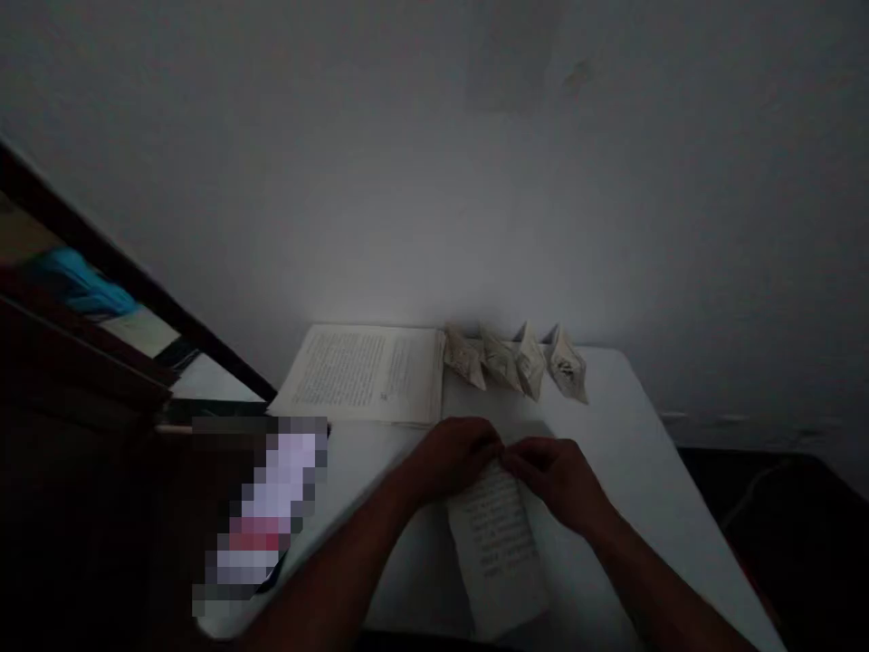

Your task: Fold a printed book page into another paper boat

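Observation:
A sheet of printed paper (pixel 499 543) lies over the white table, its lower end toward me. My left hand (pixel 460 457) is closed on the sheet's far end, fingers bent over it. Beside it, my right hand (pixel 553 471) pinches the same end, and the fingertips of both hands meet there. How the far end is folded is hidden by the fingers. Just beyond my hands, several folded paper boats (pixel 501 362) stand in a row, the rightmost boat (pixel 568 365) a little apart from the others.
A stack of printed pages (pixel 359 376) lies at the table's back left. A phone with a blurred screen (pixel 275 507) rests along the left edge. The table (pixel 611 426) stands against a pale wall (pixel 421 181). A dark-framed mirror or panel (pixel 136 254) leans at left.

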The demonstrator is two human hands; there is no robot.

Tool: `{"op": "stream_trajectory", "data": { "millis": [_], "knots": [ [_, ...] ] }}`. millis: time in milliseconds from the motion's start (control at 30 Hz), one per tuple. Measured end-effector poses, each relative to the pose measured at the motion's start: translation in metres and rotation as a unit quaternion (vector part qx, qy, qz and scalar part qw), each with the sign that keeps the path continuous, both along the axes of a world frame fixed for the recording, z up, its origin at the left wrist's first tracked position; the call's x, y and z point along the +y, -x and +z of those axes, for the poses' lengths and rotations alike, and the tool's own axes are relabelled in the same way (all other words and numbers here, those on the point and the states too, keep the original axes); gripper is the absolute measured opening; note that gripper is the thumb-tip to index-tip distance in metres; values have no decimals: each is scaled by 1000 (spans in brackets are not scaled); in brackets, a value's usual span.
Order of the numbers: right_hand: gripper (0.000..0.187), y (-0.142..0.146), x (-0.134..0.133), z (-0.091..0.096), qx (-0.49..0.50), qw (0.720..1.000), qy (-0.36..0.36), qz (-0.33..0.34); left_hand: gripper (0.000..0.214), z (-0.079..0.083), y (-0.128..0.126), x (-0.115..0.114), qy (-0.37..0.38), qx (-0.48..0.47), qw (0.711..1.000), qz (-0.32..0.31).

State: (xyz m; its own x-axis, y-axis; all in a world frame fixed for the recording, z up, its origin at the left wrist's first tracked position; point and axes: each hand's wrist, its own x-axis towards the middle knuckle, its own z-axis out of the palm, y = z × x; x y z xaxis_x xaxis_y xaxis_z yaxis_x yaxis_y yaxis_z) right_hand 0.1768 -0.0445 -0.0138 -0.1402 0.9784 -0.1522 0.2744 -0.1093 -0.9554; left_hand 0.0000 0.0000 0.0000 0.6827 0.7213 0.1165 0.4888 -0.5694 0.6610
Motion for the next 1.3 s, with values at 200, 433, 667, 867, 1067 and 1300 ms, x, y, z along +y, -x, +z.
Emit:
{"op": "stream_trajectory", "data": {
  "millis": [200, 433, 667, 867, 1067, 1300],
  "knots": [
    [25, -4, 0, -2, 19, 998, 60, -9, 15, 3, -5, -6, -9, 15, 1000, 17],
    [22, -4, 2, -2, 31, 998, 61, 2, 16, 3, -7, -8, -18, 17, 999, 35],
    [20, -6, 5, -5, 4, 998, 65, 2, 17, 2, -4, -4, -32, 8, 996, 86],
    [17, -9, 5, -4, -16, 997, 67, 31, 17, 1, 4, 2, -32, -2, 991, 131],
    [20, -19, 5, 0, -58, 994, 68, 62, 21, 3, 23, 16, -45, -46, 967, 245],
    [22, -27, 7, -3, 14, 999, 34, 5, 22, 2, 26, 16, -38, -88, 955, 280]
  ]
}}
